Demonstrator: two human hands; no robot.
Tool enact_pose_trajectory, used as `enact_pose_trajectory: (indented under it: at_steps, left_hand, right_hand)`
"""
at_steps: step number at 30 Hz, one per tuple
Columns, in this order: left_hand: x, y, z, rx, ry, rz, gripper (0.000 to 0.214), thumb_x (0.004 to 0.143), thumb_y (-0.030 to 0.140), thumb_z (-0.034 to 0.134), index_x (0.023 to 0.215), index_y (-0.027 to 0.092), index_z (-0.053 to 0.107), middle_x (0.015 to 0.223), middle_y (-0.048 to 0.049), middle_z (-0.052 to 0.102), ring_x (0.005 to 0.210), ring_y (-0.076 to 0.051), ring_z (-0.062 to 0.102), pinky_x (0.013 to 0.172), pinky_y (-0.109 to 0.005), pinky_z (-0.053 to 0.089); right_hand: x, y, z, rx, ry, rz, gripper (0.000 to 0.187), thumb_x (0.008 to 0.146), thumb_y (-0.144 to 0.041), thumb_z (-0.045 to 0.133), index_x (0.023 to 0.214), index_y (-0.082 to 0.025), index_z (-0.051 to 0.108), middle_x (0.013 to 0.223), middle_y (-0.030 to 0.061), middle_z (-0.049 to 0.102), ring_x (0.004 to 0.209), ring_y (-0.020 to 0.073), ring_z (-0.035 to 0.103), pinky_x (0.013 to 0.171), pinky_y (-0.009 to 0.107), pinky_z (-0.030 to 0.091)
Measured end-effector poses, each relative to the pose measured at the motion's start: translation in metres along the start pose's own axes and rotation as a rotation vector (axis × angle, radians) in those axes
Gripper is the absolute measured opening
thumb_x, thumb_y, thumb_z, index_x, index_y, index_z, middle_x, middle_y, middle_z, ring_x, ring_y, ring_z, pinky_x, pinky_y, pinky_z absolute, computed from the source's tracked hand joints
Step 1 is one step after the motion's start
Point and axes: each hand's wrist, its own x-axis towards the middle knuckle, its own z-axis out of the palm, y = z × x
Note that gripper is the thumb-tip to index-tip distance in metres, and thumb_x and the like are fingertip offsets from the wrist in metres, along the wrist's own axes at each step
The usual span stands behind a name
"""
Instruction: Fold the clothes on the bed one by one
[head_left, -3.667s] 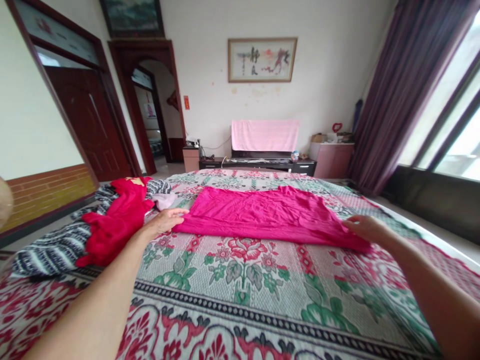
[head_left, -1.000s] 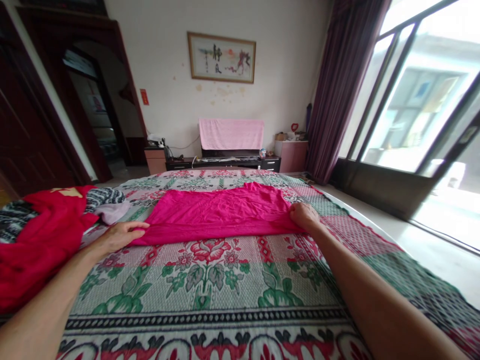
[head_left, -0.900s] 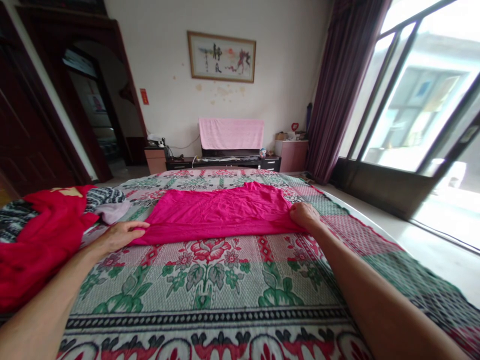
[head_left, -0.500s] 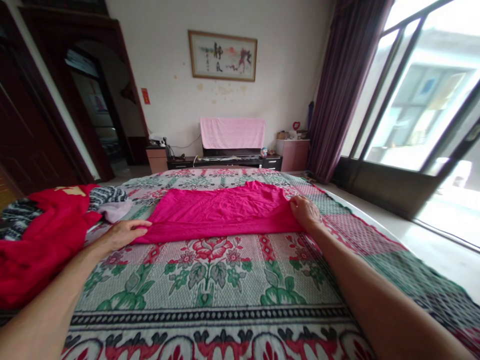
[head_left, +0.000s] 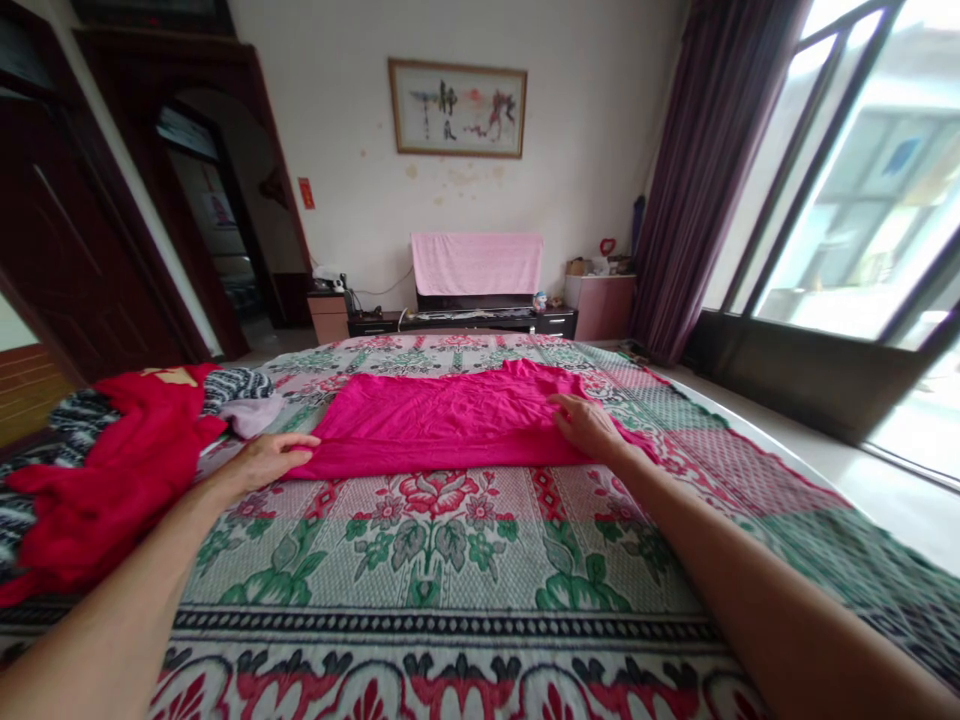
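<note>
A bright pink garment (head_left: pixel 442 418) lies folded flat across the middle of a bed with a floral cover (head_left: pixel 450 560). My left hand (head_left: pixel 268 459) rests on the garment's near left corner, its fingers pinching the edge of the cloth. My right hand (head_left: pixel 589 425) lies flat on the garment's right end, fingers stretched out over the cloth.
A pile of clothes lies at the bed's left: a red garment (head_left: pixel 112 470), a black-and-white striped one (head_left: pixel 232 382) and a pale pink piece (head_left: pixel 253 414). Beyond the bed stand a low cabinet with a pink towel (head_left: pixel 476 262), a doorway (head_left: pixel 217 240) and a curtained window (head_left: pixel 832 200).
My right hand has slid leftward along the garment from its far right corner and now lies flat on top. My left hand has stayed at the left corner. The view has shifted slightly.
</note>
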Motion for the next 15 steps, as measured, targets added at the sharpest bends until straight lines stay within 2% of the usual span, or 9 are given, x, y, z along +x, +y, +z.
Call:
enact_pose_trajectory:
  at_steps: [2,4,6,8,11,13,15]
  left_hand:
    - [-0.001,0.001,0.0,-0.007,-0.032,0.027,0.049,0.062,0.044,0.062,0.102,0.016,0.072,0.094,-0.0036,0.072,0.082,-0.018,0.063,0.071,-0.02,0.045]
    - [0.0,0.001,0.001,-0.009,-0.042,0.023,0.052,0.062,0.044,0.061,0.104,0.016,0.071,0.086,-0.0027,0.072,0.077,-0.018,0.063,0.067,-0.021,0.045]
    - [0.001,0.0,0.003,0.019,-0.047,0.001,0.054,0.064,0.044,0.059,0.11,0.017,0.068,0.077,-0.0009,0.07,0.07,-0.017,0.061,0.062,-0.021,0.044]
    - [0.001,0.001,0.005,0.1,-0.027,-0.023,0.055,0.067,0.043,0.057,0.114,0.017,0.066,0.072,-0.0002,0.067,0.067,-0.018,0.06,0.059,-0.022,0.043]
    - [0.0,0.008,0.005,0.292,0.052,-0.003,0.052,0.07,0.04,0.056,0.117,0.018,0.063,0.08,-0.0036,0.068,0.076,-0.02,0.061,0.065,-0.024,0.043]
    - [-0.003,0.017,0.001,0.406,0.095,0.07,0.051,0.072,0.037,0.056,0.118,0.018,0.063,0.093,-0.0079,0.067,0.084,-0.022,0.061,0.072,-0.026,0.043]
    - [-0.007,0.03,-0.003,0.461,0.09,0.161,0.045,0.072,0.036,0.055,0.112,0.018,0.066,0.099,-0.0098,0.066,0.088,-0.022,0.06,0.076,-0.028,0.043]
  right_hand:
    - [0.001,-0.011,0.006,0.007,-0.083,-0.086,0.033,0.087,-0.024,0.045,0.114,-0.019,0.062,0.098,0.0074,0.069,0.084,0.0175,0.062,0.073,0.024,0.042]
    - [0.001,-0.018,0.011,-0.008,-0.133,-0.12,0.027,0.087,-0.024,0.045,0.103,-0.019,0.066,0.094,0.0065,0.069,0.082,0.0165,0.062,0.071,0.024,0.041]
    - [0.0,-0.021,0.013,-0.008,-0.108,-0.079,0.024,0.088,-0.025,0.044,0.095,-0.018,0.066,0.092,0.0067,0.068,0.081,0.0165,0.062,0.07,0.024,0.041]
    - [0.0,-0.02,0.013,0.011,-0.042,0.011,0.025,0.088,-0.026,0.045,0.099,-0.016,0.064,0.092,0.0085,0.069,0.081,0.0181,0.062,0.069,0.025,0.041]
    - [-0.001,-0.016,0.009,0.06,-0.001,0.065,0.026,0.086,-0.026,0.048,0.104,-0.015,0.063,0.091,0.01,0.07,0.08,0.02,0.063,0.07,0.028,0.043]
    - [-0.001,-0.013,0.002,0.133,-0.05,0.001,0.023,0.083,-0.025,0.051,0.1,-0.016,0.064,0.09,0.0081,0.07,0.078,0.0188,0.064,0.071,0.029,0.044]
    - [-0.003,-0.011,-0.009,0.22,-0.13,-0.129,0.02,0.079,-0.023,0.055,0.095,-0.017,0.065,0.093,0.0062,0.069,0.081,0.0174,0.063,0.074,0.029,0.046]
